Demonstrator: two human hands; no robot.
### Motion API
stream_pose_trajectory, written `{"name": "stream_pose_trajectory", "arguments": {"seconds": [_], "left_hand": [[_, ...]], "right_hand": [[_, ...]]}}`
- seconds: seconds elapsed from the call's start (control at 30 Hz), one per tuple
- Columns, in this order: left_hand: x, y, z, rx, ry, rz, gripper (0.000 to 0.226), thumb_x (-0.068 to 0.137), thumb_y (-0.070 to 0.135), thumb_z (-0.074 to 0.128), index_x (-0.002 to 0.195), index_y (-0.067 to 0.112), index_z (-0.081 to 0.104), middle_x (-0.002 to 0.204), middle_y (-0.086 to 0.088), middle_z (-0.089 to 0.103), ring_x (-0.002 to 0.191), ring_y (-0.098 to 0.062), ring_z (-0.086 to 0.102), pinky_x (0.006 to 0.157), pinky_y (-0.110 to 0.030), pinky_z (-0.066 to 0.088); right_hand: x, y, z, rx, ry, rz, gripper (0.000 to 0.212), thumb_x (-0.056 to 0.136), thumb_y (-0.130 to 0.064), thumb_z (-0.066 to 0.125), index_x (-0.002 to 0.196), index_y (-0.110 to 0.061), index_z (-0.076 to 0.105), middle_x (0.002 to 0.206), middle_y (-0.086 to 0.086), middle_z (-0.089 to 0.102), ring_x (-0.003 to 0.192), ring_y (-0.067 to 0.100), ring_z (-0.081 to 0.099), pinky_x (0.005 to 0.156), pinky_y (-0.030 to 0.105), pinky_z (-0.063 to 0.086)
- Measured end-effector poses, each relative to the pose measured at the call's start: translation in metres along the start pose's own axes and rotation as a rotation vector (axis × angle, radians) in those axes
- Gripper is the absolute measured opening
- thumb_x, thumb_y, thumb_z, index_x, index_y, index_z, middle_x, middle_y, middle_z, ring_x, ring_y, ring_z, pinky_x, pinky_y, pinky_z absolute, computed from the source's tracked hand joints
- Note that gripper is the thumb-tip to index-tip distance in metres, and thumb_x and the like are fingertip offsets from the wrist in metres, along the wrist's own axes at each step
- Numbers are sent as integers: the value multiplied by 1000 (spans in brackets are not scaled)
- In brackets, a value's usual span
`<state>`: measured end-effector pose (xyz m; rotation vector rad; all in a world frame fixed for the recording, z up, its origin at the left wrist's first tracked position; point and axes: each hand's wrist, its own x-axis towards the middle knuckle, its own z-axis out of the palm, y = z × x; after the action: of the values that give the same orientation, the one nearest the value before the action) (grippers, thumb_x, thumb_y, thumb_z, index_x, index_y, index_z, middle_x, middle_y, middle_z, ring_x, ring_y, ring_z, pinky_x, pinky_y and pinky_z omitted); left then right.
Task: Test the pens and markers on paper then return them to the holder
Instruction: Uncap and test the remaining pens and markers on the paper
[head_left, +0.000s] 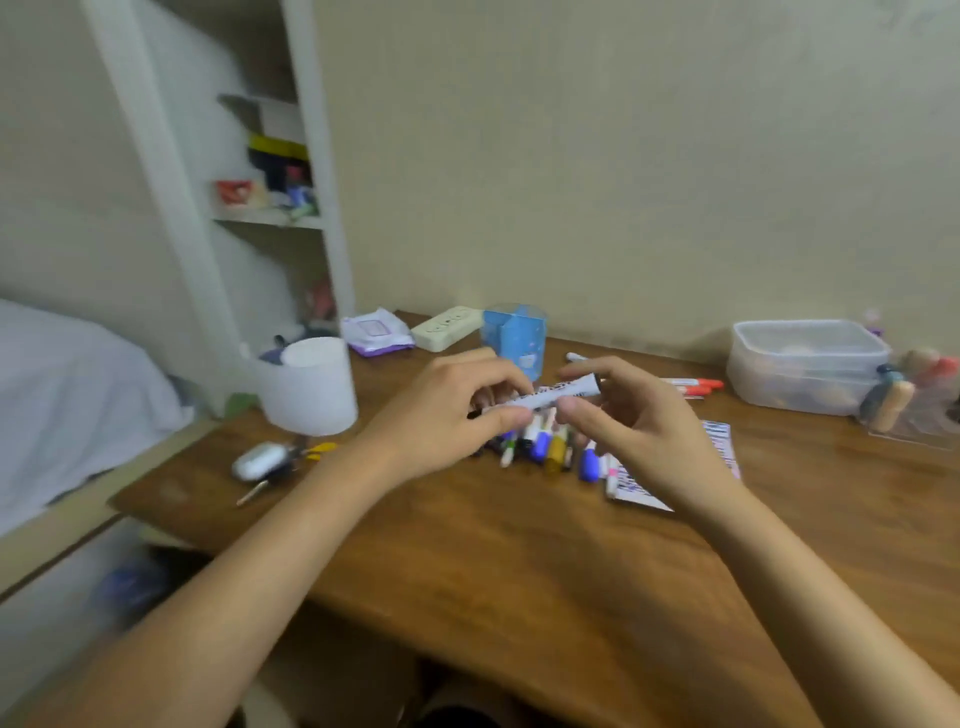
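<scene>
Marker (556, 396): white barrel, held level between both hands just in front of the holder (514, 338). Left hand (447, 415) pinches one end, right hand (618, 410) pinches the other; probably a grip for pulling the cap off before testing. Pens (545, 447): loose heap on the counter (519, 561) directly below the marker, between it and the person. Paper (675, 467): under the right wrist, right of the heap. Holder stands behind the hands, apparently empty.

- Soft, even room light — no hard shadows, only a dull sheen on the wooden desk (519, 545).
- Everything slightly smeared; the shelf (270, 221) and lower left corner blur most.
- Wide-angle bend leans the edges.
</scene>
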<state>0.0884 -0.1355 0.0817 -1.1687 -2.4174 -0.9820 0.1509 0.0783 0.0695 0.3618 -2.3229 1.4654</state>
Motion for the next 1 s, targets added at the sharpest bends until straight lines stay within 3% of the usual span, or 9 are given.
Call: {"name": "stream_pose_trajectory", "arguments": {"seconds": [0.1,0.17,0.23,0.37,0.5,0.7,0.87,1.0], "left_hand": [[-37,-4,-46,42,65,-55,14,88,28,74,101,22,70,90,9,65,79,-3,58,69,-12,42],[-66,-8,-78,81,116,-101,14,88,30,73,99,23,70,89,10,64,80,-6,59,70,-20,48],[-99,-13,-108,116,168,-146,13,86,29,74,95,21,70,87,8,63,78,-12,62,70,-33,52],[-173,-34,-154,124,241,-266,14,85,18,76,98,20,73,92,4,64,81,-14,65,72,-29,53],[-253,-65,-166,98,180,-478,21,89,20,72,107,26,65,97,12,65,88,-10,67,77,-30,58],[-347,-128,-153,130,62,-765,19,89,20,71,102,30,62,92,12,70,90,-2,66,82,-31,58],[-387,-174,-132,133,30,-954,20,87,14,73,94,29,60,81,10,70,78,-2,68,78,-36,60],[-394,-195,-122,184,15,-1002,27,85,27,75,107,33,59,98,15,66,95,-1,64,87,-35,58]], "right_hand": [[16,-37,50,67,-36,-83,8,95,-21,68,101,-18,71,82,9,74,67,8,69,63,26,53],[24,-61,89,63,-109,-131,6,94,-25,69,96,-20,71,80,2,75,67,14,72,63,36,57],[26,-82,129,54,-188,-190,6,92,-28,71,95,-23,71,76,-3,75,65,13,71,62,35,55],[23,-114,201,79,-315,-256,18,88,-39,75,98,-25,70,73,-3,68,65,18,70,66,38,55],[14,-116,255,89,-450,-224,25,87,-46,73,101,-26,69,82,-2,73,70,16,71,71,41,60],[2,-92,321,-6,-607,-181,3,95,-31,67,96,-28,67,80,-9,71,68,9,69,74,42,60],[-6,-77,355,-49,-679,-163,7,96,-25,66,94,-31,67,80,-8,72,67,7,68,69,31,57],[-8,-71,364,-78,-691,-141,8,97,-27,65,97,-35,66,83,-11,70,69,0,64,66,17,47]]}}
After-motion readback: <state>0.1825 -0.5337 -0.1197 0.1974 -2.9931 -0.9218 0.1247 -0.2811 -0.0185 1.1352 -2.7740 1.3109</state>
